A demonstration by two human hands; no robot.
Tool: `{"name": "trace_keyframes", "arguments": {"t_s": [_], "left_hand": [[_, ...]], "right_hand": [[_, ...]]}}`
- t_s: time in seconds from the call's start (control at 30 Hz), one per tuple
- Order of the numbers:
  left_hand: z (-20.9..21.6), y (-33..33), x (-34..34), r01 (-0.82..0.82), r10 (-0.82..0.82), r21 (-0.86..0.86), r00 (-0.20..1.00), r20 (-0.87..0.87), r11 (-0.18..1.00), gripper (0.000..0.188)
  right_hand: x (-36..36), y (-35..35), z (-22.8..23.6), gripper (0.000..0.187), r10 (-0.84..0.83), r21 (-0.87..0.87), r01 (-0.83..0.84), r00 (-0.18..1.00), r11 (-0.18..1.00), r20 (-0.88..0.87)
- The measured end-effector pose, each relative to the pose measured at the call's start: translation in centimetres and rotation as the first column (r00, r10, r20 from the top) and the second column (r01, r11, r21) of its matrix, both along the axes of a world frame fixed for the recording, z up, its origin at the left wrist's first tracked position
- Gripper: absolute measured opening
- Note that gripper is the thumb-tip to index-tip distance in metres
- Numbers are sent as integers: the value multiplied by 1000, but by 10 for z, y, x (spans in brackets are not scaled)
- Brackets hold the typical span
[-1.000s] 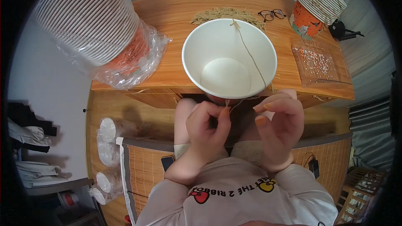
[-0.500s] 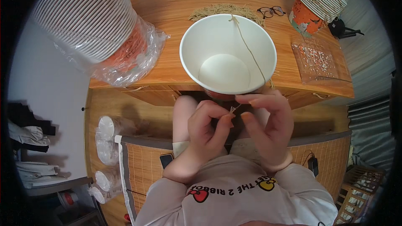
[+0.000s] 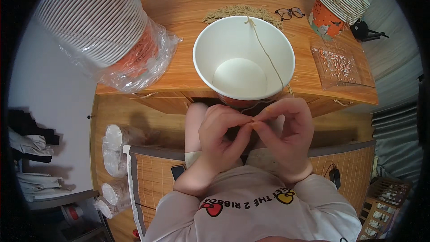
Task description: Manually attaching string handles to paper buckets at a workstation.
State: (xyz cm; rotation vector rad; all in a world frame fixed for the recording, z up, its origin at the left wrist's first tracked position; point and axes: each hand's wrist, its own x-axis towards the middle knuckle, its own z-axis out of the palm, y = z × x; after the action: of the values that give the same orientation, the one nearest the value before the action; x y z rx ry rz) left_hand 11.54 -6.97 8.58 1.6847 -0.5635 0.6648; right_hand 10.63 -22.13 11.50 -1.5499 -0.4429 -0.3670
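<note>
A large white paper bucket [image 3: 224, 40] stands at the table's front edge, its open mouth facing me. A thin tan cord [image 3: 265, 52] is knotted at the far rim, hangs across the inside and passes over the near right rim. Just in front of the bucket, my left hand [image 3: 222, 130] and my right hand [image 3: 288, 123] meet fingertip to fingertip. Each is closed in a pinch where the cord's end was a moment ago; the fingertips now hide that end.
Loose tan cords [image 3: 242, 13] lie behind the bucket beside eyeglasses [image 3: 290, 14]. At left rises a tall bagged stack of buckets [image 3: 96, 22]; at right are a smaller bucket stack [image 3: 336, 6] and a clear tray of small beads [image 3: 338, 66]. A phone [image 3: 178, 171] rests beside me.
My right hand's thumb and forefinger have closed and come left to meet my left fingertips. The cord's end, visible before in the left pinch, is now covered. The bucket has barely shifted.
</note>
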Motion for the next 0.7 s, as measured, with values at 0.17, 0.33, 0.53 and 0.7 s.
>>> {"name": "trace_keyframes", "arguments": {"t_s": [0.17,0.33,0.53,0.7], "left_hand": [[-1,1,0,-61,60,32,998,35,998,21],[3,0,0,-119,110,85,988,104,989,22],[3,0,2,-175,147,137,970,193,975,24],[3,-1,2,-180,145,158,967,210,971,26]], "right_hand": [[5,-4,-1,31,-62,-136,75,994,988,95],[4,-6,7,30,-50,-320,93,989,943,142],[6,-7,9,25,-7,-382,69,987,921,161],[4,-4,8,24,-30,-344,79,989,935,145]]}}
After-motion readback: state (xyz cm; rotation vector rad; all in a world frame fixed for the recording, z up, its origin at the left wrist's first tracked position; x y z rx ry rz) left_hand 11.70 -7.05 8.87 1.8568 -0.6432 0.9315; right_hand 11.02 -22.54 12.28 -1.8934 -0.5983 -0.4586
